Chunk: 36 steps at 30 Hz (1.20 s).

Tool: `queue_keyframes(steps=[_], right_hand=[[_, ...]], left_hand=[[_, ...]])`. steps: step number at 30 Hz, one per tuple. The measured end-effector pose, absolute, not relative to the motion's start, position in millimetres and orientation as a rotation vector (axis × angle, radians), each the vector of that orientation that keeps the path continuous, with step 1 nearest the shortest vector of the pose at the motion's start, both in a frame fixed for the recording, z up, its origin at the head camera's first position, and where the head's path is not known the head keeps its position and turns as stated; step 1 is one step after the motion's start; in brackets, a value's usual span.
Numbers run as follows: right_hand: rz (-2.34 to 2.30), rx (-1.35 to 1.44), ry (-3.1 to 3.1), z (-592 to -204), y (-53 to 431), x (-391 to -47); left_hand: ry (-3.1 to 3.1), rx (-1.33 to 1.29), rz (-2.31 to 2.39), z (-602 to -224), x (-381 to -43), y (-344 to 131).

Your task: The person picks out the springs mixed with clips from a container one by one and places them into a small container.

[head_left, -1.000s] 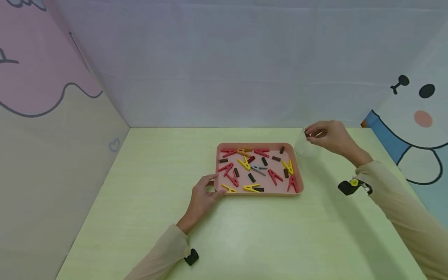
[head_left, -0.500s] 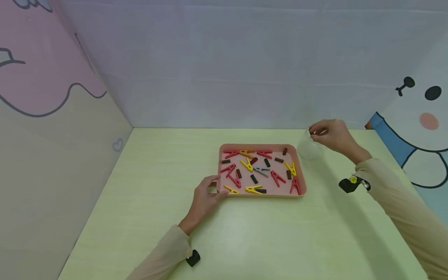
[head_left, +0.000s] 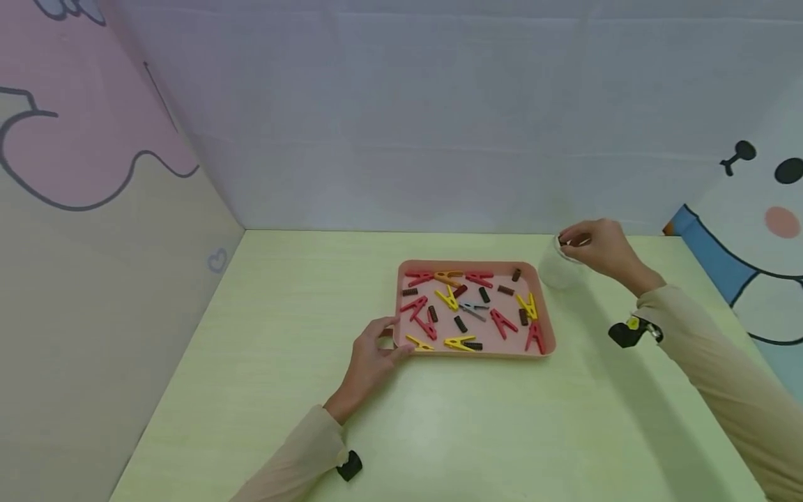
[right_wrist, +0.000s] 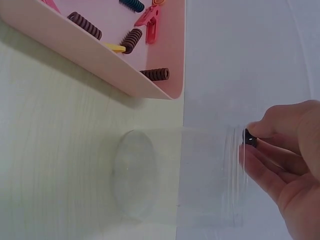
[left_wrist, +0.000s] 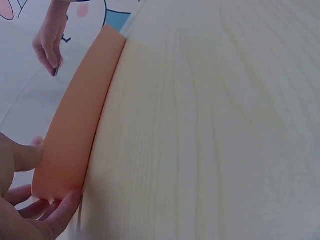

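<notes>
In the head view, my left hand [head_left: 370,355] grips the front left corner of a pink tray [head_left: 495,355]. The left wrist view shows its thumb at the upper rim and fingers curled under the orange-pink wall [left_wrist: 75,120]. My right hand [head_left: 603,252] pinches a small dark coil spring [right_wrist: 250,138] between thumb and fingers. It holds the spring at the mouth of a clear jar [head_left: 558,274], which stands upright just right of the tray. In the right wrist view the jar [right_wrist: 150,175] shows nothing inside.
Scattered in the tray lie several plastic clips, such as a red clip [head_left: 502,323], a yellow clip [head_left: 447,298] and a grey clip [head_left: 473,309]. Several dark coil springs [head_left: 461,324] lie among them. A pale wall [head_left: 401,139] rises behind the light wooden table [head_left: 301,300].
The head view has shifted slightly, so everything sits further right in it. My right hand has lowered a little with the spring at the jar's mouth. My left hand stays on the tray.
</notes>
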State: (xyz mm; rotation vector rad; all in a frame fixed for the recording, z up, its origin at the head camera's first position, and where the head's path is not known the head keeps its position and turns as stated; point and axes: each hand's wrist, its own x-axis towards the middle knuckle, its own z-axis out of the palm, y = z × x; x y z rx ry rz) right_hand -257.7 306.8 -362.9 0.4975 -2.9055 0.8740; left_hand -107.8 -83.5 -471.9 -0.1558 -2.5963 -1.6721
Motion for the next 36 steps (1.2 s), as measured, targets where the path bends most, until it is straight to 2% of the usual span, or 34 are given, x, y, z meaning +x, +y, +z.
queue_keyframes(steps=[20,36], right_hand=[[0.871,0.424,-3.001,-364,314,-258],[0.885,0.484,-2.896,-360,316,-252]], left_hand=[[-2.635,-0.128,-1.666,-470,-106,-80],[-2.604,-0.153,-1.691,-467,-104,-83]])
